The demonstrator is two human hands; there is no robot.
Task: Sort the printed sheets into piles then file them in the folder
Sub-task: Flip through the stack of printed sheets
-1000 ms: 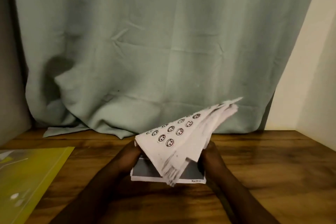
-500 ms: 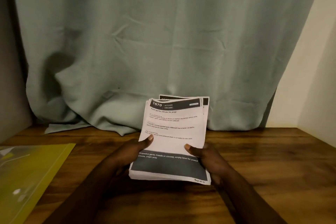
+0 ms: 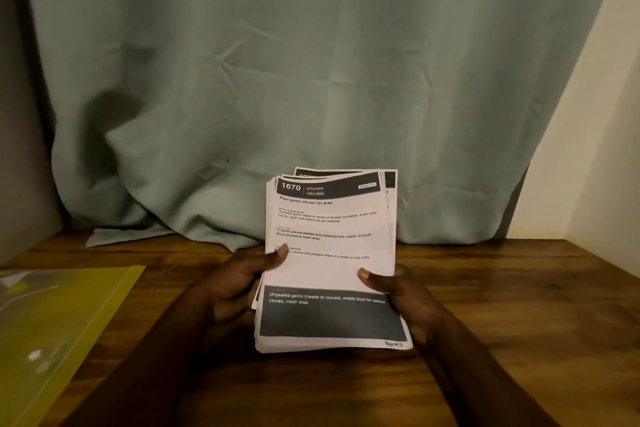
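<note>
Left hand (image 3: 235,282) and right hand (image 3: 398,291) gripping stack of printed sheets (image 3: 330,267) by its sides, thumbs on top

Top sheet (image 3: 332,253) of a held paper stack reads "1670 KITCHEN", "Peel garlic cloves for prep"; dark band below: "Unpeeled garlic (heads or cloves), empty bowl for peeled cloves, trash area"
</note>
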